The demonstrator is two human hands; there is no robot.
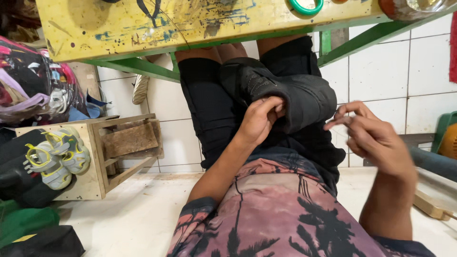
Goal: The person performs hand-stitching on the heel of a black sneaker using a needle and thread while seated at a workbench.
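On the lap, the left hand (259, 119) clamps the black shoe (281, 93), fingers curled over its edge; the right hand (373, 138) hovers beside it, fingertips pinched together, whether on anything I cannot tell.

The scene is evenly and fairly brightly lit by soft, diffuse light with no clear single source. The white tiled floor (390, 71) reads pale and slightly washed out, with no hard glare. Shadows are weak and soft-edged; the deepest sit under the yellow paint-stained table (190, 24) and in the black shoe (285, 95), whose surface detail is largely lost in darkness. The right hand (376, 138) shows motion blur at the fingers, while the left hand (259, 119) is sharp. Wide-angle distortion bends straight lines toward the edges, and the corners look soft.
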